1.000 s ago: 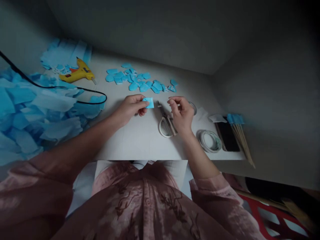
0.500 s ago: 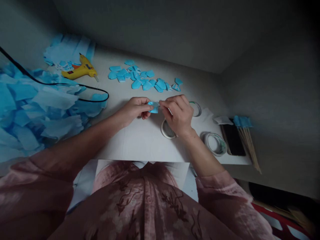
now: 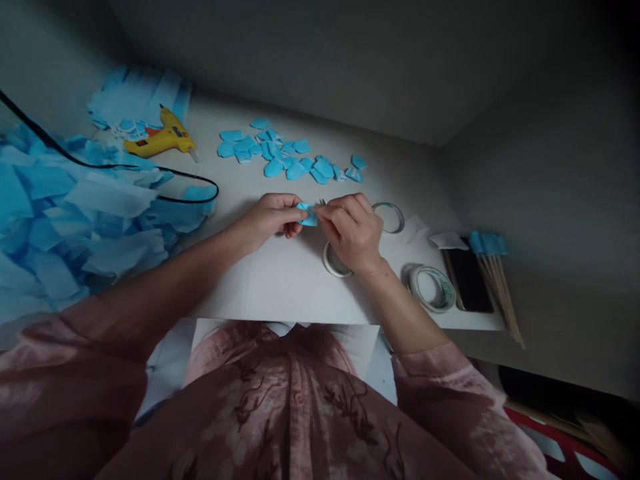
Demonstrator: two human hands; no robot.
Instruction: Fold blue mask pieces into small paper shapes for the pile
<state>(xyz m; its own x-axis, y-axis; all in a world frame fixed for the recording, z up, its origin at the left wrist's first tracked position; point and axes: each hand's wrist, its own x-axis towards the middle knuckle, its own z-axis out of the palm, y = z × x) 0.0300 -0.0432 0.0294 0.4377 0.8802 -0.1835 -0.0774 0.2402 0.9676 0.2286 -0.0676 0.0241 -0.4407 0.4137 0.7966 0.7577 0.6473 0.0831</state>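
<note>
My left hand (image 3: 277,217) pinches a small blue piece of mask-like fabric (image 3: 307,215) between thumb and fingers, just above the table. Touching or nearly touching that piece's right edge, the closed fingertips of my right hand (image 3: 353,230) hold something small; thin greyish tips (image 3: 323,202) poke up there, too small to name. A roll of tape (image 3: 333,263) lies partly hidden under my right hand. Beyond both hands, several folded blue pieces (image 3: 273,168) are scattered over the white table (image 3: 270,287).
At the left spreads a heap of blue and white fabric scraps (image 3: 45,233), with a black cable (image 3: 175,173) across it. Behind are a yellow glue gun (image 3: 163,140) and stacked face masks (image 3: 150,93). Rightward lie tape rolls (image 3: 433,289), a phone (image 3: 470,280) and blue-tipped sticks (image 3: 500,287).
My right hand has shifted slightly left, its fingertips closer to the blue piece, and the thin tips now point up more. My left hand stays in place, still pinching the piece.
</note>
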